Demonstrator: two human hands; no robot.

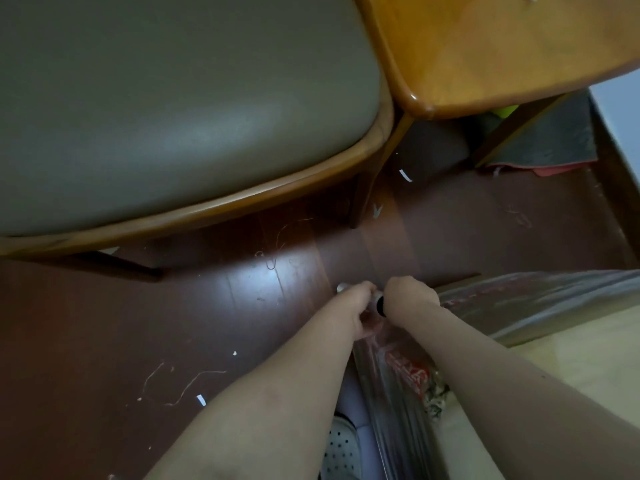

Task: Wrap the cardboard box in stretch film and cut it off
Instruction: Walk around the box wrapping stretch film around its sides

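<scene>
The cardboard box [575, 382] fills the lower right, with its pale top facing up. Shiny stretch film [519, 299] covers its sides, and red print shows through the film. At the box's near corner, both hands meet around the film roll [379, 307]; a dark core end shows between them and a silvery end pokes out to the left. My left hand [358, 308] curls around the roll's left part. My right hand [410, 294] grips its right part, just above the box corner. Most of the roll is hidden by my fingers.
A chair with a grey seat [173, 116] and wooden frame looms upper left, its leg [367, 188] just beyond my hands. A wooden table [502, 46] stands upper right over a grey mat [547, 143]. Scraps litter the dark floor [138, 323]. A white perforated shoe [341, 445] sits below.
</scene>
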